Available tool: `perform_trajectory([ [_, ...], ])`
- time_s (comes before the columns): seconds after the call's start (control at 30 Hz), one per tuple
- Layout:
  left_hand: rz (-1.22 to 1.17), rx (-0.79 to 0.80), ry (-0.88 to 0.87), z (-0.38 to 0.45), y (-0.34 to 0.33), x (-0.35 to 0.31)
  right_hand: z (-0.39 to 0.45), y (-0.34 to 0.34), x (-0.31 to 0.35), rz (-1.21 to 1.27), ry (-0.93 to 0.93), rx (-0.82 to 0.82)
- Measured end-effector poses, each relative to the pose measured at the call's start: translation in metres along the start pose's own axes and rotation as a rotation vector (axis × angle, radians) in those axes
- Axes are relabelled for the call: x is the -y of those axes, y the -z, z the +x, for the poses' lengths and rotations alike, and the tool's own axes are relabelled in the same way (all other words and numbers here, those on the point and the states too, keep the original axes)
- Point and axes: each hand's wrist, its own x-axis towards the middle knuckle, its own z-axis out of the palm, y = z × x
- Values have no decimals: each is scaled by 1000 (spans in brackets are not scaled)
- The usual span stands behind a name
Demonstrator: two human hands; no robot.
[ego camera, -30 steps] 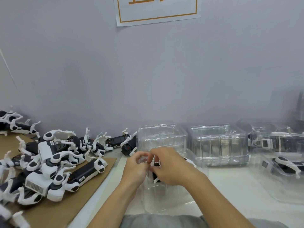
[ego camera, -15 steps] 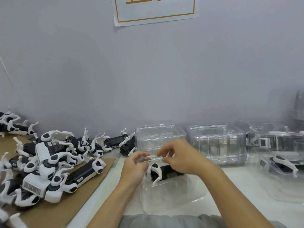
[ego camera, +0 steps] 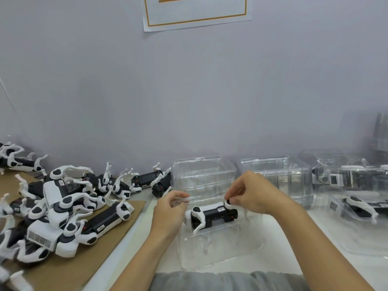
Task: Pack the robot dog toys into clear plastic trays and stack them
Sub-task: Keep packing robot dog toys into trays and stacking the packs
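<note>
Clear plastic surrounds a black-and-white robot dog toy (ego camera: 212, 215) as the right hand (ego camera: 249, 194) pinches its rear leg joint with curled fingers (ego camera: 232, 199). The left hand (ego camera: 170, 208) grips the near tray's (ego camera: 220, 248) left edge. The tray sits on the white bench (ego camera: 294, 255), empty tray stacks (ego camera: 202, 177) behind it, unpacked toys (ego camera: 60, 206) heaped on cardboard (ego camera: 88, 263) to the left.

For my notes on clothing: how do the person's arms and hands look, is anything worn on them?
Both forearms are bare, with no sleeves in view. The left hand and right hand wear no gloves; no rings or watch are visible.
</note>
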Motion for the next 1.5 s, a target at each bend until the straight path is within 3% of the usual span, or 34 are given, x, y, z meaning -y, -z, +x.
perform_trajectory([
  [0.17,400,-38,-268,-1,7,-12,0,0,-1,15,14,-6],
  [0.3,582,236,-464,-3,6,-42,0,2,-3,52,25,12],
  [0.43,853,625,-201,1,-13,-79,0,3,-2,67,35,14],
  [0.53,1027,720,-77,-1,-25,-83,-1,4,-4,81,37,7],
  [1.0,1020,639,-193,-5,-22,-67,0,6,-5,100,92,-58],
  [1.27,900,601,-270,-10,-10,-99,-5,32,13,346,176,-313],
  [1.37,881,478,-463,-12,-9,-112,-10,44,22,379,233,-428],
  [1.5,881,198,-713,-13,-9,-120,-18,53,29,341,253,-394],
])
